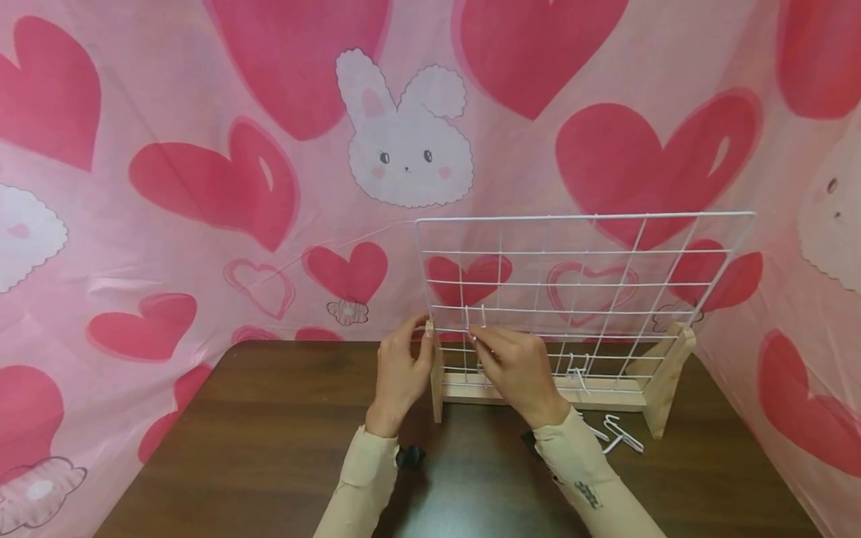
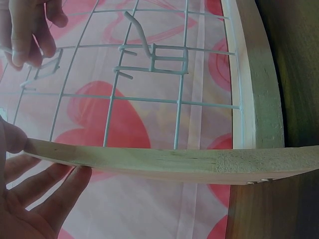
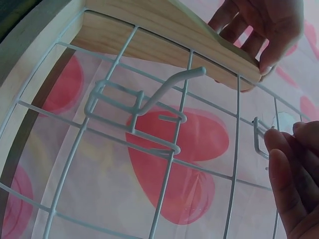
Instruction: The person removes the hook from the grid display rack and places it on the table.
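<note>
A white wire grid panel [image 1: 585,217] leans upright in a wooden stand. My left hand [image 1: 401,366] holds the upper end of the stand's left side piece [image 1: 436,396], thumb on one face and fingers on the other. At the grid's left part, my right hand [image 1: 521,366] pinches a white wire hook [image 3: 257,138] against the bars, its fingertips hiding part of it. Below that hangs another white hook [image 3: 174,82], seated on the grid wires with its prong sticking out, seen also in the left wrist view.
Another hook [image 1: 577,370] hangs low on the grid's right half. Loose white hooks [image 1: 624,436] lie on the brown table [image 1: 269,448] before the stand's right side piece [image 1: 669,388]. Behind everything hangs a pink cloth [image 1: 303,187] with hearts and a rabbit.
</note>
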{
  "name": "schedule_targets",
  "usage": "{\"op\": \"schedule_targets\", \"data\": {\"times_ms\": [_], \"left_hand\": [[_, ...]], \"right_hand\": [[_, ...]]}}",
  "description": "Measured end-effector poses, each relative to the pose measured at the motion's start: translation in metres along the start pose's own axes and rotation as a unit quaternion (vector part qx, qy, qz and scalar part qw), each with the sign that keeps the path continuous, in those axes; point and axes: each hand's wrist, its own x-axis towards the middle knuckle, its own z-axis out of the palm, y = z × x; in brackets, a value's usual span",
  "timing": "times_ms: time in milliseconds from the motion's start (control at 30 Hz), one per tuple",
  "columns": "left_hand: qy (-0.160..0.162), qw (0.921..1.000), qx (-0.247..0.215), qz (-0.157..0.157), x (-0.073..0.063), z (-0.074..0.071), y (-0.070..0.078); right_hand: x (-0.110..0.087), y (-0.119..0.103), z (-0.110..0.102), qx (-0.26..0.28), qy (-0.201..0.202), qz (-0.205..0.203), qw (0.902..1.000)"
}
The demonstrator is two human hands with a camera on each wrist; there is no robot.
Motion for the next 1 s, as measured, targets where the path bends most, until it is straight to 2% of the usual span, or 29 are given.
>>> {"op": "schedule_targets", "data": {"times_ms": [167, 567, 1000], "left_hand": [[-0.007, 0.9999, -0.001, -0.012, -0.0015, -0.0002, -0.0004], [-0.014, 0.9998, -0.003, -0.015, -0.0015, -0.0011, 0.0019], [-0.010, 0.9999, -0.007, -0.010, -0.0007, -0.0021, 0.0032]], "right_hand": [[-0.0010, 0.0006, 0.0005, 0.001, 0.008, -0.005, 1.0000], [0.0017, -0.0007, -0.0013, 0.000, 0.018, 0.003, 0.9998], [0.0038, -0.0009, -0.0035, 0.004, 0.037, -0.022, 0.9991]]}}
